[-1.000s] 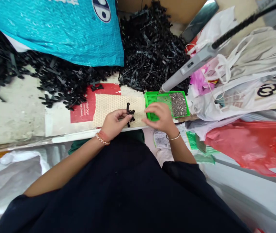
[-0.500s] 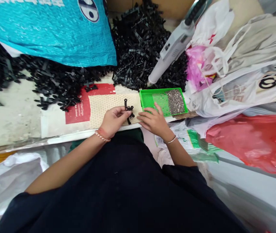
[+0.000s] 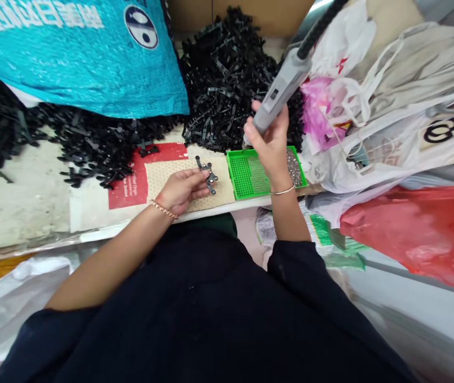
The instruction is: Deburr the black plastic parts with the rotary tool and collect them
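Observation:
My left hand (image 3: 179, 192) pinches a small black branching plastic part (image 3: 211, 180) between thumb and fingers, just over a beige honeycomb-patterned pad (image 3: 162, 171). A grey electric screwdriver (image 3: 283, 88), hanging at a slant from a black cord, has my right hand (image 3: 274, 151) wrapped round its lower end. Its tip points down above the back rim of a green perforated tray (image 3: 240, 175). Small metal screws (image 3: 294, 169) lie heaped at the tray's right end, partly hidden by my right wrist.
Behind the tray rises a large pile of black plastic parts (image 3: 227, 80); more parts (image 3: 95, 143) spread to the left beneath a blue bag (image 3: 87, 64). White and pink plastic bags (image 3: 320, 111) crowd the right side. A red bag (image 3: 414, 229) hangs below the table edge.
My right hand has gone from beside the plastic part up to the screwdriver and taken hold of it. My left hand has shifted slightly left and turned the part.

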`<move>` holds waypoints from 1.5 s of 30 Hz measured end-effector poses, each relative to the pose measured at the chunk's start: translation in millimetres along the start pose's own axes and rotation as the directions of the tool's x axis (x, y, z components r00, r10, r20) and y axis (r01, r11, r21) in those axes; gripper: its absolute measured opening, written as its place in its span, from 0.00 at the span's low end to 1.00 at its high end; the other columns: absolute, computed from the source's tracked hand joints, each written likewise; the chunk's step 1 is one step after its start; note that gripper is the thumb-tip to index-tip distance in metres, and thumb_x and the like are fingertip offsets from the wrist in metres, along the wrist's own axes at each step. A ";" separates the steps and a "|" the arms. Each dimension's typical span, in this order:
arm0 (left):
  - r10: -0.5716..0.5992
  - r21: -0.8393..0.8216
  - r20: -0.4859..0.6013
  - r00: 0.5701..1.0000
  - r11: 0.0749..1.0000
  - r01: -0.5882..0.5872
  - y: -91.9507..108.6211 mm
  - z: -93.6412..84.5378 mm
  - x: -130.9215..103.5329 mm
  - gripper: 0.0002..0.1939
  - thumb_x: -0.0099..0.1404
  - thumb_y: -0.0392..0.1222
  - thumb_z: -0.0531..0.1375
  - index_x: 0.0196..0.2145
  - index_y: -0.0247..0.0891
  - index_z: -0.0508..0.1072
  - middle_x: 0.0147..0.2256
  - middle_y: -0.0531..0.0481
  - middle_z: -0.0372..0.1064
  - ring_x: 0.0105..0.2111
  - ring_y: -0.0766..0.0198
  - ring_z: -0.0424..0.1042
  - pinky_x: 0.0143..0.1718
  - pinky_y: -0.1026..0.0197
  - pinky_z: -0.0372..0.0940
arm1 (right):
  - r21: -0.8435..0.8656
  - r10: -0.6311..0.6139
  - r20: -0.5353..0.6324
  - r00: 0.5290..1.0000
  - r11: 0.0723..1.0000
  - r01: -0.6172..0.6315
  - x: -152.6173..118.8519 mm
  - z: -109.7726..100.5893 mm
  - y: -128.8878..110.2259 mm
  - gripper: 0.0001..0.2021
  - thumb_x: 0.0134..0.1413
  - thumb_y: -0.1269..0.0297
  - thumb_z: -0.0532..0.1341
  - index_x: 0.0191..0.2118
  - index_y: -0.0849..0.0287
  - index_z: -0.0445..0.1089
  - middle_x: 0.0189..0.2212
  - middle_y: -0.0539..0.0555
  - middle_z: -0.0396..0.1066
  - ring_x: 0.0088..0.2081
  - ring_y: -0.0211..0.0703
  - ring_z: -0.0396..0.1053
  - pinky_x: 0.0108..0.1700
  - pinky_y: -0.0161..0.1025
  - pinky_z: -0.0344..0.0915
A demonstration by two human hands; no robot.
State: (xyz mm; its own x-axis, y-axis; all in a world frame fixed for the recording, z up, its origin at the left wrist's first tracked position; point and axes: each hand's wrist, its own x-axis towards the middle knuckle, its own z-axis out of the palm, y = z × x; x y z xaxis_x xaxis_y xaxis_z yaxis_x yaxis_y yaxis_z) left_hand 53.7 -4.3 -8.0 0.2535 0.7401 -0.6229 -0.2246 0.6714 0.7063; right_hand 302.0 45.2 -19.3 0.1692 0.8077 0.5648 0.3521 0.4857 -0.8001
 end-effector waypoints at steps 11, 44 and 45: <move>-0.022 0.032 0.110 0.994 0.999 0.019 -2.9 -10.8 10.2 0.07 0.62 0.31 0.75 0.34 0.32 0.82 0.37 0.42 0.84 0.37 0.60 0.85 0.38 0.65 0.78 | 0.083 0.206 -0.044 0.978 0.976 -0.202 -20.7 -1.5 -26.7 0.32 0.60 0.42 0.70 0.65 0.43 0.67 0.29 0.42 0.71 0.26 0.34 0.67 0.30 0.34 0.70; -0.039 0.068 0.079 0.996 0.997 0.034 -5.8 -14.3 14.1 0.11 0.57 0.22 0.73 0.38 0.29 0.85 0.41 0.39 0.85 0.39 0.59 0.85 0.45 0.61 0.80 | 0.256 0.352 -0.194 0.915 0.919 -0.300 -50.9 -2.7 -3.2 0.25 0.52 0.37 0.71 0.46 0.50 0.72 0.18 0.39 0.59 0.19 0.34 0.55 0.24 0.36 0.57; -0.040 0.064 0.079 0.996 0.997 0.035 -5.7 -14.2 14.0 0.11 0.57 0.22 0.72 0.38 0.29 0.85 0.41 0.39 0.85 0.39 0.59 0.85 0.46 0.61 0.80 | 0.253 0.359 -0.191 0.913 0.917 -0.308 -51.1 -2.6 -3.1 0.26 0.52 0.36 0.71 0.45 0.50 0.72 0.18 0.39 0.59 0.19 0.34 0.55 0.24 0.36 0.57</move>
State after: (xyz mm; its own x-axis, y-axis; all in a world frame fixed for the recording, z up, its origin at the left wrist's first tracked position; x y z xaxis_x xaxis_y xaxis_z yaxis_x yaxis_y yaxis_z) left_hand 45.2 2.8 -25.5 0.3357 0.7072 -0.6223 -0.1553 0.6931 0.7039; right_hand 294.6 1.5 -45.1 0.4572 0.8483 0.2670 0.0377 0.2815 -0.9588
